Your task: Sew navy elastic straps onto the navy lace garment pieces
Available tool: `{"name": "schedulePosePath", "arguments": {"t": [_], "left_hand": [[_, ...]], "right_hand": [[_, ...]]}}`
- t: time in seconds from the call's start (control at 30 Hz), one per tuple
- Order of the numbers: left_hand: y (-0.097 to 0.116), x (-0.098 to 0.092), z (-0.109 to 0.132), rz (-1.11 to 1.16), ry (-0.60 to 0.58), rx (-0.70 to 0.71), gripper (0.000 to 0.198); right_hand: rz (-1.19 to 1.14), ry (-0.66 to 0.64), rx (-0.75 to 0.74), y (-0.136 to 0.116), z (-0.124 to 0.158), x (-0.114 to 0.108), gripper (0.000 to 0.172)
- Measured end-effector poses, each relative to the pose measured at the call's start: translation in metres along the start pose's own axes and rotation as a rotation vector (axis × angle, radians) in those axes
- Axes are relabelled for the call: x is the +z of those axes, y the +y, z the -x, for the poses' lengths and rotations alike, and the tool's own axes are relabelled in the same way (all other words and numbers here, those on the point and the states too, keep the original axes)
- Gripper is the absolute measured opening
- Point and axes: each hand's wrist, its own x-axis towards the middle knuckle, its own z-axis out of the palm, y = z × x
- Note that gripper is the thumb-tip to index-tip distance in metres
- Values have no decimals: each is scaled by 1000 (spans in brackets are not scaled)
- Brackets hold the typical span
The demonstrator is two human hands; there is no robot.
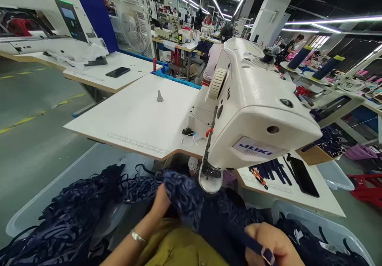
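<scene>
Your left hand [159, 203] pinches navy lace fabric [185, 196] just below the sewing machine [253, 111], at the front edge of the counter [137, 119]; your right hand [273, 244] closes around a navy strap [247, 240] over your lap.

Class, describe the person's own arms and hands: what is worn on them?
The left hand and right hand are ungloved. The left forearm shows no sleeve; a thin silver bangle circles its wrist.

Dark navy lace garment [191, 202], crumpled and draped across the lap [179, 250], gripped at its upper edge by the left hand [159, 202]. Plain navy strap [238, 236] with metal slider [265, 253], pinched in the right hand [277, 244].
</scene>
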Motion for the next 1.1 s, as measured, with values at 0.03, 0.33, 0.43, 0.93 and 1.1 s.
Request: {"name": "schedulePosePath", "arguments": {"t": [0.03, 0.33, 0.43, 0.93, 1.1], "left_hand": [[-13, -19, -8, -69, 46, -35, 35], [-92, -94, -18, -625, 37, -159, 36], [-107, -48, 6, -669, -144, -120, 35], [-118, -86, -39, -847, -149, 168, 35], [-76, -164, -47, -1010, -37, 137, 30]], "right_hand": [[93, 72, 9, 6, -3, -4, 49], [685, 516, 191, 158, -68, -37, 21], [798, 583, 227, 198, -63, -54, 28], [1433, 341, 566, 283, 50, -68, 65], [1510, 274, 457, 292, 40, -67, 44]]}}
